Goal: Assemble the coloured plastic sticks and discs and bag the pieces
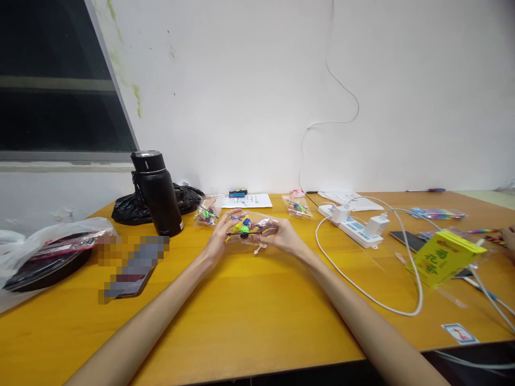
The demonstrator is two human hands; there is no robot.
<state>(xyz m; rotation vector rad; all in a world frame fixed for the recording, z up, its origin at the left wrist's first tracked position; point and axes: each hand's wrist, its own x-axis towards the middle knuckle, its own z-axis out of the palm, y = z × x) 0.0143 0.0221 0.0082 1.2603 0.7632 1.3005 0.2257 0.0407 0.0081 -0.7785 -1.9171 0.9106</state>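
Between my two hands is a clear plastic bag point(245, 229) with small blue, green, yellow and black plastic parts inside. My left hand point(219, 236) grips its left side, thumb and fingers closed on the film. On the right side, my right hand point(281, 236) pinches the bag, with its fingers partly hidden behind the film. A small white arrow-shaped piece point(259, 249) shows just below the bag. Behind my left hand lies a similar bag of coloured parts point(207, 213), and another such bag point(298, 206) rests farther right near the wall.
At left stand a black flask point(156, 198), a phone point(137, 271) and a plastic-wrapped black dish point(52, 262). A screwdriver point(238, 193) lies on paper at the back. To the right are a power strip point(354, 228) with looping cables, a yellow box point(446, 257) and another person's hand point(509, 241).
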